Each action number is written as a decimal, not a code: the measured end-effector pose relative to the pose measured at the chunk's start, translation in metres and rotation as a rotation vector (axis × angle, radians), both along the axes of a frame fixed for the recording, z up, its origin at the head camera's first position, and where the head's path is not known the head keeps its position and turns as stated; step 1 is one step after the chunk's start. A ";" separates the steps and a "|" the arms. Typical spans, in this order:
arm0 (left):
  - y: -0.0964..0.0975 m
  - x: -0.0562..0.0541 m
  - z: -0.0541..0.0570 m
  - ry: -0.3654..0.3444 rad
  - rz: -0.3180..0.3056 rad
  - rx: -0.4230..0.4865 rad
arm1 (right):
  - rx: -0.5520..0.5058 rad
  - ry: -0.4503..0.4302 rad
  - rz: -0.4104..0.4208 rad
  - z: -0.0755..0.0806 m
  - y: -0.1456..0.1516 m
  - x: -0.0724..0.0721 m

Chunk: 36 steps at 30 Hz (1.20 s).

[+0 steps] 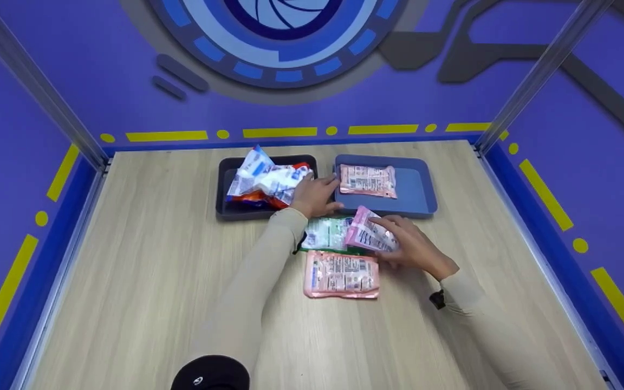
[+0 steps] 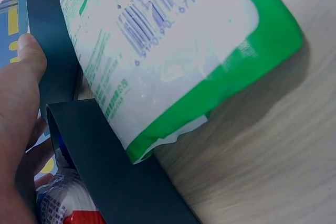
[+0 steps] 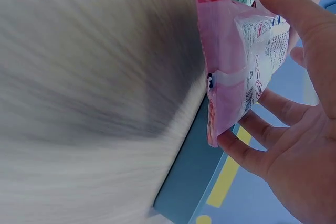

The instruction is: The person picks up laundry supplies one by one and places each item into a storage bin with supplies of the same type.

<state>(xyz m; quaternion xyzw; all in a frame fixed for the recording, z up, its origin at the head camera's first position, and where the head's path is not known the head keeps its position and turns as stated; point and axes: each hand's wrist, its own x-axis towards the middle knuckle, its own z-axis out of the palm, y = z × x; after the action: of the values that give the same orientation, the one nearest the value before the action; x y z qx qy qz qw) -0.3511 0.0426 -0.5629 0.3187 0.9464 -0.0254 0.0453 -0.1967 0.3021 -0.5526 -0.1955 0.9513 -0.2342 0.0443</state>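
Note:
My right hand (image 1: 412,244) holds a pink packet (image 1: 369,233) by its edges, thumb on one side and fingers on the other, tilted above the table. In the right wrist view, the pink packet (image 3: 236,72) shows a printed white label. My left hand (image 1: 316,196) reaches over the gap between the two trays, its fingers extended at their adjoining rims. Just below that hand is a green-and-white packet (image 1: 325,234), partly covered by the pink one; its barcode side (image 2: 163,40) fills much of the left wrist view. A peach packet (image 1: 342,274) lies nearer me.
The black tray (image 1: 225,208) at left holds several white, blue, red and orange packets (image 1: 271,179). In the blue-grey tray (image 1: 417,189) at right lies another peach packet (image 1: 368,180). Purple walls (image 1: 312,116) enclose the wooden table (image 1: 155,244) at the back and sides.

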 end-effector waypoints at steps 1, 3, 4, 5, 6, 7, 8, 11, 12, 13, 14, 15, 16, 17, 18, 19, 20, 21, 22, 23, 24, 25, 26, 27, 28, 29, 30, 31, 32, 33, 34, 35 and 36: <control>0.000 0.000 0.000 0.001 -0.002 0.000 | 0.001 -0.005 -0.007 0.000 0.000 0.000; 0.000 0.001 0.001 0.002 -0.004 0.004 | 0.004 -0.010 -0.015 0.001 0.001 0.000; -0.001 0.001 0.002 0.003 -0.005 0.004 | 0.008 -0.005 -0.012 0.002 0.002 0.000; -0.001 0.002 0.002 0.006 -0.006 0.004 | 0.011 -0.001 -0.010 0.002 0.002 0.000; -0.001 0.002 0.003 0.009 -0.007 0.005 | 0.014 0.003 -0.007 0.002 0.003 0.000; -0.001 0.003 0.003 0.013 -0.008 0.006 | 0.016 0.009 -0.003 0.003 0.003 -0.001; -0.001 0.003 0.004 0.016 -0.009 0.008 | 0.018 0.014 0.003 0.003 0.004 -0.001; -0.001 0.004 0.004 0.026 -0.010 0.013 | 0.013 0.019 0.007 0.005 0.005 -0.001; -0.001 0.004 0.004 0.028 -0.010 0.014 | 0.010 0.016 0.006 0.005 0.006 -0.002; -0.001 0.004 0.004 0.028 -0.009 0.013 | 0.006 0.013 0.005 0.006 0.006 -0.002; 0.000 0.004 0.004 0.028 -0.008 0.014 | 0.002 0.009 0.002 0.007 0.007 -0.002; 0.000 0.004 0.004 0.026 -0.007 0.014 | -0.001 0.005 0.000 0.007 0.007 -0.002; 0.000 0.004 0.003 0.024 -0.006 0.011 | -0.004 0.000 -0.002 0.008 0.007 -0.002; 0.000 0.004 0.003 0.022 -0.004 0.011 | -0.006 -0.004 -0.004 0.009 0.008 -0.003; 0.000 0.003 0.003 0.019 -0.002 0.008 | -0.007 -0.006 -0.005 0.009 0.008 -0.003; 0.000 0.004 0.003 0.016 0.000 0.006 | -0.008 -0.010 -0.008 0.010 0.009 -0.003; 0.000 0.004 0.003 0.014 0.001 0.006 | -0.008 -0.014 -0.011 0.011 0.009 -0.003; 0.000 0.004 0.003 0.013 0.002 0.001 | -0.006 -0.014 -0.013 0.011 0.010 -0.004; 0.000 0.004 0.003 0.011 0.004 -0.002 | -0.005 -0.016 -0.015 0.012 0.010 -0.004; 0.000 0.004 0.004 0.010 0.004 -0.001 | -0.002 -0.015 -0.016 0.012 0.011 -0.004; 0.000 0.004 0.004 0.009 0.006 -0.003 | -0.001 -0.015 -0.017 0.013 0.011 -0.005; 0.000 0.004 0.004 0.008 0.008 -0.003 | -0.002 -0.015 -0.019 0.013 0.012 -0.005; 0.000 0.004 0.004 0.007 0.009 -0.001 | -0.003 -0.013 -0.017 0.013 0.012 -0.006; 0.000 0.004 0.004 0.004 0.010 0.000 | -0.006 -0.011 -0.015 0.013 0.013 -0.006; 0.000 0.004 0.003 0.003 0.010 0.001 | -0.007 -0.011 -0.015 0.013 0.013 -0.006; 0.000 0.003 0.003 0.001 0.010 0.003 | -0.007 -0.011 -0.015 0.013 0.014 -0.006; 0.000 0.003 0.003 -0.002 0.010 0.001 | -0.007 -0.012 -0.016 0.013 0.014 -0.006; 0.000 0.003 0.002 -0.004 0.009 0.001 | -0.005 -0.010 -0.017 0.013 0.014 -0.007; 0.000 0.002 0.002 -0.006 0.008 0.002 | -0.002 -0.009 -0.018 0.013 0.014 -0.007; 0.000 0.002 0.002 -0.008 0.007 0.003 | 0.001 -0.008 -0.020 0.014 0.014 -0.007; 0.000 0.002 0.002 -0.003 0.003 0.005 | 0.004 0.004 -0.014 0.014 0.014 -0.007; 0.000 0.001 0.001 0.000 0.002 0.008 | 0.004 0.014 -0.011 0.014 0.014 -0.007; 0.000 0.001 0.001 0.004 0.001 0.009 | 0.001 0.024 -0.006 0.015 0.014 -0.007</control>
<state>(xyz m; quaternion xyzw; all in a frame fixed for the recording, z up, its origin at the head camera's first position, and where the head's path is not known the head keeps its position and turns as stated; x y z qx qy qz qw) -0.3501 0.0425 -0.5618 0.3185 0.9467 -0.0219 0.0420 -0.2039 0.3166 -0.5376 -0.1956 0.9524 -0.2315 0.0325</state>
